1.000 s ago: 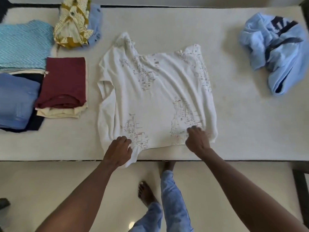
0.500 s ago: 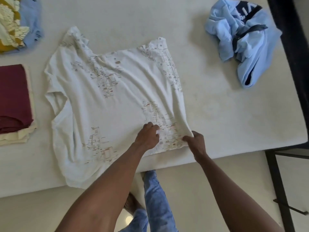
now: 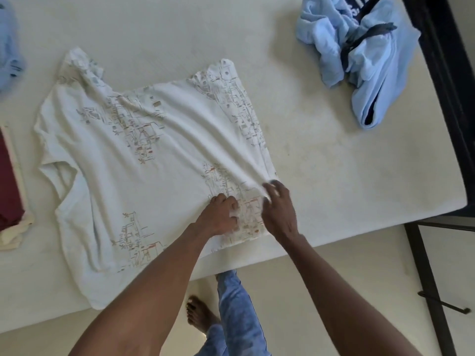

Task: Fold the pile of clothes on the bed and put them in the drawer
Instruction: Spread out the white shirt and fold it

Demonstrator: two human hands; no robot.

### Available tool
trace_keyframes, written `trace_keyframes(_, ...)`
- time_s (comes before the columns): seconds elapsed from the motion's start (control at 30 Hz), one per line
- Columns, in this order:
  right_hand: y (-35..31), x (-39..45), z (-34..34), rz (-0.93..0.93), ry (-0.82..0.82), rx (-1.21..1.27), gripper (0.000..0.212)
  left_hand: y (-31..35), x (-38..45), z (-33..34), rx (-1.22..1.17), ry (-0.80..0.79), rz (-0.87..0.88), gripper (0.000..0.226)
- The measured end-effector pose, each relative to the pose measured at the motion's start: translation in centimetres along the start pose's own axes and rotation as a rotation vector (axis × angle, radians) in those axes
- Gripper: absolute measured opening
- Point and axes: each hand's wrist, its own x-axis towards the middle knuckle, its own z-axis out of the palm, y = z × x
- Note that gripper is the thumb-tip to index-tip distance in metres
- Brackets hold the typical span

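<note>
We observed the white printed shirt (image 3: pixel 144 160) spread flat on the bed (image 3: pixel 321 181), its hem along the near edge of the mattress and its neckline and sleeves toward the far side. Both hands worked at the shirt's near right corner. The left hand (image 3: pixel 218 217) lay knuckles-up on the hem, fingers curled into the cloth and bunching it. The right hand (image 3: pixel 279 209) sat just beside it, at the shirt's right edge; its fingertips were blurred, so we could not tell whether they pinched the fabric or only touched it. Folds in the cloth ran from this corner diagonally up toward the shirt's far left shoulder. The rest of the shirt lay apart from both hands, its left sleeve crumpled.

Taking the shirt as reference: a crumpled light blue garment (image 3: pixel 359 55) with dark markings lay well beyond its far right corner, near the bed's right edge. To the shirt's left, at the frame edge, we noted a folded maroon piece (image 3: pixel 7 181) stacked on a cream one (image 3: pixel 15 231), and farther back another pale blue item (image 3: pixel 9 50), mostly cut off.

The bed surface was off-white, faintly marked to the right of the shirt. A dark frame (image 3: pixel 447 80) bounded it on the right. Below the shirt's hem we saw pale flooring (image 3: pixel 347 283), a bare foot (image 3: pixel 199 314) and blue jeans (image 3: pixel 236 314).
</note>
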Motion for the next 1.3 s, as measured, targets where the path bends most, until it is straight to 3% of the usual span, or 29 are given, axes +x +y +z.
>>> trace_keyframes(0.03,-0.1,1.7,0.4,-0.195,-0.094,-0.107,0.042,-0.2,-0.2,-0.5,-0.036,0.045,0.021,0.031)
trace_keyframes(0.1,0.4,4.8,0.5,-0.243,-0.168,-0.290,0.039,-1.2,-0.4,-1.7,0.026,0.278,0.079,0.032)
trace_keyframes(0.2,-1.1,8.2,-1.1,0.266,0.007,-0.243,0.029,-3.6,0.1,-5.1,0.177,0.636,-0.017,0.039)
trace_keyframes(0.23,-2.4,9.4,-1.4,0.305,0.055,-0.204,0.027,-4.5,0.5,-6.4,0.186,0.680,-0.096,0.041)
trace_keyframes(0.3,-5.4,12.5,-0.6,0.062,0.065,-0.154,0.031,-6.6,1.6,-9.4,0.217,0.679,-0.241,0.048)
trace_keyframes(0.37,-7.6,15.3,-0.2,-0.158,-0.096,-0.144,0.039,-8.7,2.5,-11.9,0.224,0.643,-0.324,0.054)
trace_keyframes(0.4,-8.0,16.8,-0.2,-0.124,-0.124,-0.188,0.038,-9.8,2.7,-12.8,0.225,0.627,-0.352,0.055)
trace_keyframes(0.5,-10.3,21.4,-0.7,0.222,0.007,-0.224,0.032,-13.0,3.2,-15.9,0.190,0.681,-0.506,0.057)
trace_keyframes(0.57,-13.1,24.0,-0.4,0.066,0.058,-0.221,0.032,-14.4,3.9,-18.0,0.127,0.743,-0.612,0.059)
trace_keyframes(0.63,-15.0,27.0,0.4,-0.271,-0.096,-0.207,0.046,-15.2,5.4,-20.0,0.135,0.685,-0.575,0.062)
trace_keyframes(0.67,-14.6,28.6,0.5,-0.337,-0.207,-0.250,0.052,-15.4,6.1,-20.6,0.155,0.632,-0.526,0.063)
trace_keyframes(0.73,-12.9,32.1,0.6,-0.302,-0.211,-0.404,0.065,-16.1,7.2,-21.2,0.158,0.606,-0.467,0.064)
trace_keyframes(0.83,-12.3,34.4,-0.2,0.034,-0.136,-0.394,0.058,-16.8,6.9,-20.7,0.148,0.698,-0.437,0.066)
trace_keyframes(0.87,-13.6,34.3,0.4,0.021,-0.099,-0.343,0.061,-17.3,6.6,-20.4,0.137,0.724,-0.439,0.067)
trace_keyframes(0.9,-14.8,33.8,0.9,-0.092,-0.042,-0.310,0.062,-17.4,6.4,-20.2,0.123,0.742,-0.443,0.066)
trace_keyframes(0.97,-16.3,32.9,2.4,-0.359,-0.096,-0.315,0.062,-17.6,6.4,-20.4,0.097,0.784,-0.440,0.061)
trace_keyframes(1.03,-16.3,33.3,3.1,-0.294,-0.175,-0.348,0.061,-18.2,6.6,-21.8,0.081,0.908,-0.447,0.054)
trace_keyframes(1.1,-16.9,34.2,2.8,-0.050,-0.187,-0.340,0.061,-19.3,6.0,-24.0,0.070,1.106,-0.593,0.053)
trace_keyframes(1.17,-18.6,34.8,2.8,0.062,-0.180,-0.367,0.061,-21.3,4.3,-26.4,-0.029,1.248,-0.889,0.053)
trace_keyframes(1.23,-20.6,34.6,3.2,-0.058,-0.079,-0.350,0.065,-23.5,2.7,-27.6,-0.254,1.161,-1.155,0.060)
trace_keyframes(1.3,-22.2,33.6,4.7,-0.400,-0.079,-0.297,0.073,-25.3,1.6,-27.7,-0.514,1.007,-1.157,0.060)
